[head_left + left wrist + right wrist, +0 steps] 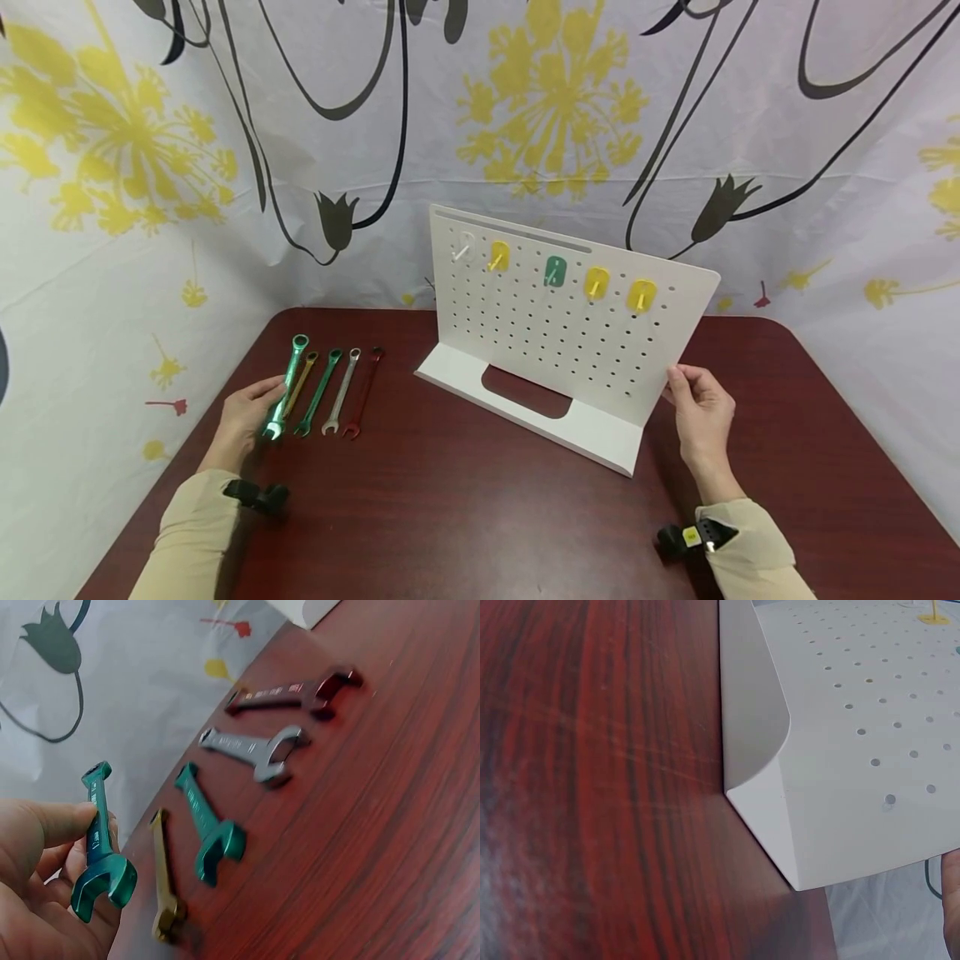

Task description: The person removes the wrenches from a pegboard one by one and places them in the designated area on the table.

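A shiny green wrench (102,832) is pinched between the thumb and fingers of my left hand (242,419), held above the table with its open end toward me. Beside it, in a row on the table, lie a gold wrench (302,383), another green wrench (322,392), a silver wrench (342,390) and a dark red wrench (365,392). My right hand (703,412) grips the right edge of a white pegboard stand (525,321), thumb toward the front. In the right wrist view only part of that hand shows at the edge.
Along the board's upper part sit a clear hook (464,247), a green hook (555,272) and several yellow hooks, one (597,284) near the middle right. The stand is angled on the dark red-brown table (450,517). Behind it hangs a patterned white cloth (420,108).
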A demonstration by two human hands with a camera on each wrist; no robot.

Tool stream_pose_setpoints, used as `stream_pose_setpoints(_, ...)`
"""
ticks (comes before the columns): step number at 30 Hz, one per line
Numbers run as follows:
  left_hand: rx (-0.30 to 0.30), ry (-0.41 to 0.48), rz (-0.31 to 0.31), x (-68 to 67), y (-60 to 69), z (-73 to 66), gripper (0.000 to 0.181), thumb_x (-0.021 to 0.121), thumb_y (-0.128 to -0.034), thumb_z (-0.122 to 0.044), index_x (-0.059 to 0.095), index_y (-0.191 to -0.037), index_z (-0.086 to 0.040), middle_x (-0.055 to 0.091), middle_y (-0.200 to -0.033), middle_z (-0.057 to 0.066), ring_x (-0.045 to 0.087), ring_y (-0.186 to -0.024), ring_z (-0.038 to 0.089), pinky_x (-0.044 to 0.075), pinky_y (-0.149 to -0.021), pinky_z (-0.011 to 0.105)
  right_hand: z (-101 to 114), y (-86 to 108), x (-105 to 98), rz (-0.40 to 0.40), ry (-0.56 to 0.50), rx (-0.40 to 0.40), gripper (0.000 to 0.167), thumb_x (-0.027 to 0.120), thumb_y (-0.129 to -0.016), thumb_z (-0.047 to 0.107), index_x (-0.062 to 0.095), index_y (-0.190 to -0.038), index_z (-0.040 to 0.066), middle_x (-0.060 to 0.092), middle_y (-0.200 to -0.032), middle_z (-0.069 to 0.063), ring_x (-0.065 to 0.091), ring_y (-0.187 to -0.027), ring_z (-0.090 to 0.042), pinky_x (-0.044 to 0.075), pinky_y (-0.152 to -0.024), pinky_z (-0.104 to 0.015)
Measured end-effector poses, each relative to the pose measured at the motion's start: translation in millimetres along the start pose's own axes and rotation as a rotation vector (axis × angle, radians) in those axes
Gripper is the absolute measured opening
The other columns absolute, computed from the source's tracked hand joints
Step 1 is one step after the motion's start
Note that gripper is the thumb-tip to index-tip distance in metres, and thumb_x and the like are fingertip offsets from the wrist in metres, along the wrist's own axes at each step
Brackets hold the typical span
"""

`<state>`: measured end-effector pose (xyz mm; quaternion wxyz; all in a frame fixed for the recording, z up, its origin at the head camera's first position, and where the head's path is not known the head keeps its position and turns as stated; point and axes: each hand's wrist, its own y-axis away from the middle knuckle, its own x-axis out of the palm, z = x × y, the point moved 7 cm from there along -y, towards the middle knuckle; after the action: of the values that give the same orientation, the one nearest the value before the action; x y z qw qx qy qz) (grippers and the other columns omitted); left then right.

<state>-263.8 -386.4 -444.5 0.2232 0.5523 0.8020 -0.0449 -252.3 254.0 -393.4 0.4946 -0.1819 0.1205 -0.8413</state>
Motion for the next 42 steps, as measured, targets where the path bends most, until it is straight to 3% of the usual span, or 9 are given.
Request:
stream_pose_setpoints(5, -0.007, -0.007, -0.021, -10.0, -3.5, 6.1, 0.042, 0.064, -0.0896, -0.031, 0.062, -0.124, -0.008, 0.051, -0.080, -0.028, 0.048, -0.087, 0.001, 0.039, -0.078, 0.022, 9.8, 3.5, 3.4, 0.009, 0.003, -0.004, 0.008, 0.061, -0.087, -0.003, 0.063, -0.084, -0.010, 0.069, -0.074, 0.007, 0.064, -0.066, 0.000, 0.053, -0.063, -0.015)
stream_pose_setpoints(10, -0.005, -0.037, -0.030, -16.7, -6.6, 12.1, 0.041, 0.063, -0.0904, -0.030, 0.062, -0.124, -0.007, 0.051, -0.080, -0.029, 0.046, -0.083, -0.004, 0.041, -0.069, 0.014, 17.3, 4.3, 6.5, 0.018, 0.018, -0.012, 0.008, 0.060, -0.088, -0.004, 0.062, -0.084, -0.011, 0.068, -0.073, 0.007, 0.064, -0.066, 0.000, 0.053, -0.063, -0.015)
stream_pose_setpoints(16, -0.008, -0.096, -0.042, -20.6, -8.7, 16.8, 0.044, 0.059, -0.0922, -0.030, 0.059, -0.126, -0.002, 0.059, -0.107, -0.005, 0.045, -0.090, 0.003, 0.042, -0.066, 0.013, 17.8, 3.6, 7.4, 0.019, 0.025, -0.017, 0.007, 0.060, -0.088, -0.005, 0.063, -0.084, -0.010, 0.068, -0.073, 0.008, 0.064, -0.065, 0.001, 0.052, -0.062, -0.013)
stream_pose_setpoints(20, 0.004, -0.145, -0.040, -21.5, -9.7, 17.1, 0.046, 0.056, -0.0936, -0.029, 0.055, -0.128, 0.002, 0.055, -0.124, 0.014, 0.047, -0.087, 0.005, 0.043, -0.064, 0.016, 18.0, 3.3, 8.0, 0.022, 0.023, -0.020, 0.008, 0.059, -0.088, -0.005, 0.062, -0.084, -0.011, 0.068, -0.072, 0.008, 0.064, -0.065, 0.001, 0.052, -0.062, -0.012)
stream_pose_setpoints(23, 0.008, -0.163, -0.031, -21.3, -10.2, 18.4, 0.047, 0.054, -0.0949, -0.028, 0.053, -0.130, 0.003, 0.050, -0.132, 0.023, 0.050, -0.095, 0.014, 0.043, -0.067, 0.020, 17.9, 3.1, 8.0, 0.022, 0.019, -0.020, 0.007, 0.059, -0.088, -0.005, 0.062, -0.083, -0.010, 0.068, -0.073, 0.008, 0.064, -0.066, 0.001, 0.052, -0.062, -0.012)
stream_pose_setpoints(27, -0.006, -0.172, -0.022, -21.8, -11.0, 22.1, 0.048, 0.051, -0.0963, -0.029, 0.050, -0.132, 0.003, 0.044, -0.137, 0.026, 0.046, -0.115, 0.032, 0.044, -0.080, 0.033, 17.2, 3.1, 7.7, 0.023, 0.022, -0.018, 0.007, 0.060, -0.088, -0.005, 0.063, -0.083, -0.009, 0.068, -0.073, 0.008, 0.063, -0.066, 0.001, 0.052, -0.062, -0.012)
stream_pose_setpoints(31, 0.011, -0.197, -0.030, -22.1, -12.3, 22.0, 0.046, 0.050, -0.0968, -0.026, 0.050, -0.131, 0.005, 0.044, -0.136, 0.029, 0.044, -0.120, 0.038, 0.043, -0.087, 0.042, 17.0, 3.6, 7.6, 0.024, 0.020, -0.016, 0.007, 0.060, -0.088, -0.005, 0.063, -0.083, -0.008, 0.068, -0.073, 0.008, 0.064, -0.067, 0.001, 0.053, -0.063, -0.014)
stream_pose_setpoints(37, 0.071, -0.261, -0.052, -22.1, -14.5, 16.5, 0.042, 0.053, -0.0959, -0.024, 0.055, -0.125, 0.007, 0.054, -0.126, 0.028, 0.050, -0.111, 0.036, 0.043, -0.075, 0.031, 14.7, 3.5, 6.1, 0.019, 0.012, -0.009, 0.006, 0.060, -0.087, -0.005, 0.063, -0.083, -0.008, 0.068, -0.073, 0.007, 0.064, -0.067, 0.000, 0.053, -0.064, -0.015)
stream_pose_setpoints(42, 0.097, -0.305, -0.062, -20.6, -13.1, 14.5, 0.040, 0.054, -0.0955, -0.022, 0.057, -0.123, 0.007, 0.057, -0.122, 0.028, 0.051, -0.108, 0.036, 0.042, -0.071, 0.028, 3.3, 0.9, 0.9, 0.014, 0.037, -0.006, 0.007, 0.060, -0.088, -0.005, 0.063, -0.085, -0.010, 0.068, -0.074, 0.008, 0.064, -0.067, 0.000, 0.053, -0.064, -0.014)
